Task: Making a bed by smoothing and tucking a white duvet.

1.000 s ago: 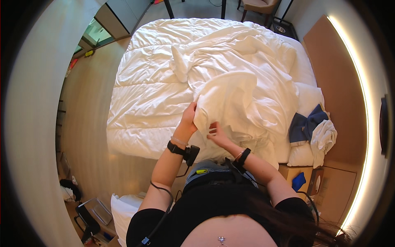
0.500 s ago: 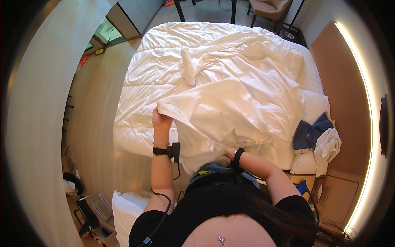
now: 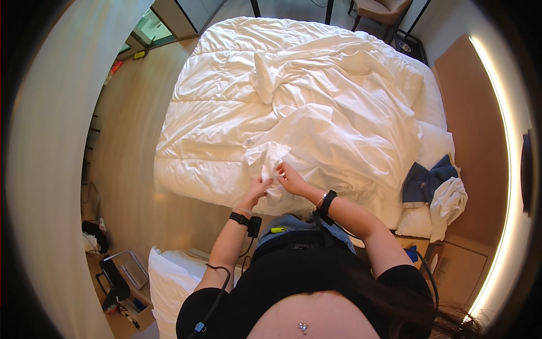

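Observation:
A thin white duvet cover (image 3: 316,130) lies crumpled over a white quilted duvet (image 3: 197,133) on the bed. Near the bed's front edge, my left hand (image 3: 259,187) is closed on a bunched edge of the cover. Close beside it on the right, my right hand (image 3: 292,177) pinches the same gathered edge. A small ruffle of cloth stands up beyond my fingers. The fold hides part of my fingertips.
At the right, a white pillow (image 3: 415,223) lies near a dark blue cloth (image 3: 415,183) and a crumpled white cloth (image 3: 449,198). More white bedding (image 3: 169,282) is behind me at lower left. A beige chair (image 3: 381,10) stands beyond the bed.
My left hand has come down and inward from the raised edge of the cover. My right hand has come up from under the cloth, and both now meet at one gathered edge.

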`<act>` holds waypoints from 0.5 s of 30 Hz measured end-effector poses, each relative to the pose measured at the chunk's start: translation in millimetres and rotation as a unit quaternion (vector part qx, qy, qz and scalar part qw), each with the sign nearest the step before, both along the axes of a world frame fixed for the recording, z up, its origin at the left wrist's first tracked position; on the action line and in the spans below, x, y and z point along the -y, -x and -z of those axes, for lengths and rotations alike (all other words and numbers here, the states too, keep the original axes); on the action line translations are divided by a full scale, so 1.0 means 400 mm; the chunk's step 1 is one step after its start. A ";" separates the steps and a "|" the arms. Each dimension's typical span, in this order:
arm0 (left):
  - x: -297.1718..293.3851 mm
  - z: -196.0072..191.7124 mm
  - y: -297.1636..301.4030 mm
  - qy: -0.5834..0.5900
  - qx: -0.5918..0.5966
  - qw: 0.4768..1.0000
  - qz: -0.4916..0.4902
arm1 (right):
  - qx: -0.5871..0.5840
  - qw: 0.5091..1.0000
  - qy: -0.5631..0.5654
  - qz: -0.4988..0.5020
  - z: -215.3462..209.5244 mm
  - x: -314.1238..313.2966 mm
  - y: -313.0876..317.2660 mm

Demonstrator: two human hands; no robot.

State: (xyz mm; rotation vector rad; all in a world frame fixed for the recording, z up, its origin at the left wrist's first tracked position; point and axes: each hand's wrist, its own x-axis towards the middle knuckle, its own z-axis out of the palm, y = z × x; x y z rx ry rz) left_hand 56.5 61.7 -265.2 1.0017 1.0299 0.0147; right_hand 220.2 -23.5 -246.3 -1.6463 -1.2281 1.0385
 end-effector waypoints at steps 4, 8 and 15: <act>-0.002 -0.111 -0.028 -0.008 0.030 0.987 -0.161 | 0.014 0.990 0.113 -0.084 -0.015 0.081 -0.072; 0.007 -0.273 -0.046 -0.018 0.169 0.959 -0.227 | -0.009 0.990 0.066 -0.122 -0.052 0.112 -0.030; 0.033 -0.542 -0.069 -0.084 0.331 0.869 -0.358 | 0.104 0.990 -0.015 0.095 -0.102 -0.022 0.012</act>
